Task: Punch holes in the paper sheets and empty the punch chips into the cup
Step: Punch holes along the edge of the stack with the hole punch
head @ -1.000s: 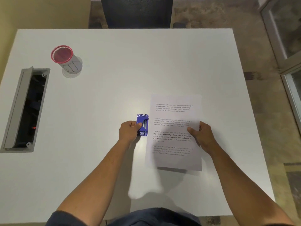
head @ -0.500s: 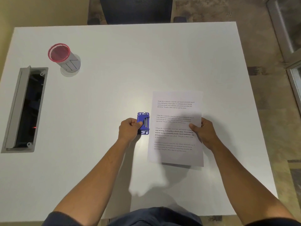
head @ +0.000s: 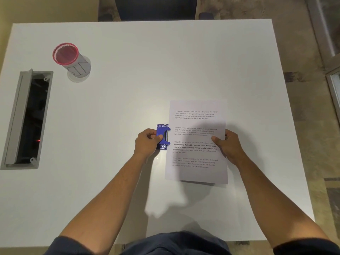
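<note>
Paper (head: pixel 197 140) now touching one punch (head: pixel 162 136); left hand (head: pixel 147 143) grips punch, right hand (head: pixel 229 145) paper; one cup (head: pixel 70 60).

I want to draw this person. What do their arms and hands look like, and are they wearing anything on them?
Both forearms are bare. The left hand and right hand wear no gloves, and no watch or rings are visible. Short dark blue sleeves end near the elbows.

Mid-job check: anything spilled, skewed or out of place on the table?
Nothing stands out. The paper lies fairly square against the blue punch, the cup stands upright far left, and no chips show on the table.
</note>
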The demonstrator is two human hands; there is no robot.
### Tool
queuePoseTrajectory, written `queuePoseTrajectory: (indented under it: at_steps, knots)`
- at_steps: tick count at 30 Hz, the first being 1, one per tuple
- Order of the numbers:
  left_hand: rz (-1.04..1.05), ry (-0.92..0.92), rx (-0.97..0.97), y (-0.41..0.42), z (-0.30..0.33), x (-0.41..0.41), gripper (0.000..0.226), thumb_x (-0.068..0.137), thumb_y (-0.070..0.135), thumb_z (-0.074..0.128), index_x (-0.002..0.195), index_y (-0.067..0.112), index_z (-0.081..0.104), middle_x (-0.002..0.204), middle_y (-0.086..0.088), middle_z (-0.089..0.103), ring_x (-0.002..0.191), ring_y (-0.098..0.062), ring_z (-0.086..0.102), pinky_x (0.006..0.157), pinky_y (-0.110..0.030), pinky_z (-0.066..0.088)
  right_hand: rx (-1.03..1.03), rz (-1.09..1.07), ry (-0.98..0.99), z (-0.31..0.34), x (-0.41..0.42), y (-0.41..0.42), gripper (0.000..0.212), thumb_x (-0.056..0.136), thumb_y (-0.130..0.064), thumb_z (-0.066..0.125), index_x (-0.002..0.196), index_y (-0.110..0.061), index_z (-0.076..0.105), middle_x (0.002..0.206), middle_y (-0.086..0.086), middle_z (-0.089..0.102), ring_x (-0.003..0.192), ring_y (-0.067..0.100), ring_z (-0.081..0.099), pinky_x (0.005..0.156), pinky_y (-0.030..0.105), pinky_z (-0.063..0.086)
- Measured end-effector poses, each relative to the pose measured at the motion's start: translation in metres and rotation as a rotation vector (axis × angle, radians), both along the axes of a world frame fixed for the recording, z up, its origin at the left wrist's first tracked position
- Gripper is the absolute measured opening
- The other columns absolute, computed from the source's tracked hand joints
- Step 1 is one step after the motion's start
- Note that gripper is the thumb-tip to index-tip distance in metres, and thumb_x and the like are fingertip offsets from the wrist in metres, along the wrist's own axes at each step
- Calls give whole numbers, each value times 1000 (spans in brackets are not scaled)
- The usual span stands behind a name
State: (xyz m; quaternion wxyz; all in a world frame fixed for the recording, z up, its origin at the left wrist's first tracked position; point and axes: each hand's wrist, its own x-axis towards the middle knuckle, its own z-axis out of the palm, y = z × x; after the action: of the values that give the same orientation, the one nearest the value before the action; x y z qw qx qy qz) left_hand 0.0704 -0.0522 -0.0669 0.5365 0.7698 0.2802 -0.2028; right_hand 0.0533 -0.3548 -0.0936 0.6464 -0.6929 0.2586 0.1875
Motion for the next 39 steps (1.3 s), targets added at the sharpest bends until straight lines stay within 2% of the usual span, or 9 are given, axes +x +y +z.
queuePoseTrajectory:
  at_steps: [5, 15, 20, 22, 24, 26, 27, 31, 39]
  knots:
    - [8, 10, -12, 0, -1, 1, 11, 86, 13, 73, 81, 13, 63, 69, 3, 58, 67, -17, 56, 80, -45, 57, 3, 21, 3, -2, 2, 5, 26, 89, -6, 70, 114, -12, 69, 110, 12, 74, 94, 30, 73, 83, 52, 59]
    - [-3, 22, -15, 1, 0, 1, 14, 85, 13, 75, 79, 14, 62, 76, -2, 64, 69, -17, 61, 83, -51, 58, 0, 23, -10, 0, 8, 20, 26, 89, -4, 69, 115, -10, 68, 108, 11, 74, 93, 28, 74, 81, 47, 60]
    - [-19, 58, -53, 3, 4, 4, 17, 84, 13, 76, 94, 12, 63, 86, -7, 68, 86, -29, 70, 84, -54, 57, -2, 29, -29, 0, 8, 22, 24, 90, -5, 67, 111, -17, 69, 109, 9, 74, 93, 25, 74, 79, 42, 61]
    - [-16, 86, -85, 5, 5, 8, 28, 82, 19, 79, 102, 14, 61, 96, -14, 72, 93, -34, 72, 85, -55, 57, 1, 23, -28, 0, 8, 23, 25, 91, -5, 66, 112, -17, 68, 110, 9, 74, 95, 26, 73, 80, 42, 61]
    - [-7, 98, -84, 4, 6, 12, 39, 82, 39, 76, 107, 16, 58, 107, -15, 69, 95, -34, 70, 87, -54, 56, 6, 19, -27, 1, 9, 23, 25, 91, -4, 65, 112, -17, 68, 112, 10, 73, 97, 27, 72, 82, 43, 60]
    - [-41, 55, 97, 0, 7, 16, 48, 85, 59, 62, 109, 17, 58, 113, -8, 66, 96, -29, 67, 89, -49, 54, 23, 8, -13, 1, 10, 24, 24, 92, -4, 65, 111, -17, 69, 111, 11, 73, 98, 28, 72, 84, 46, 59]
    - [-51, 4, 217, -4, 6, 18, 51, 88, 62, 54, 110, 16, 58, 113, -7, 65, 98, -27, 65, 89, -46, 53, 33, 0, -4, 1, 10, 24, 24, 92, -4, 64, 111, -17, 69, 111, 10, 74, 98, 28, 72, 85, 47, 59]
    - [-91, -194, 538, -20, -2, 26, 46, 99, 49, 42, 113, 9, 60, 115, -14, 61, 107, -33, 55, 88, -41, 44, 47, -26, 2, 0, 9, 27, 23, 91, -7, 65, 112, -16, 69, 110, 9, 74, 98, 28, 73, 84, 47, 59]
    - [-195, -331, 742, -25, -26, 29, 29, 101, 28, 42, 104, 7, 62, 98, -17, 60, 89, -37, 53, 73, -40, 37, -15, -45, 12, -4, 9, 30, 27, 92, -9, 65, 118, -17, 68, 106, -1, 75, 90, 15, 74, 75, 34, 61]
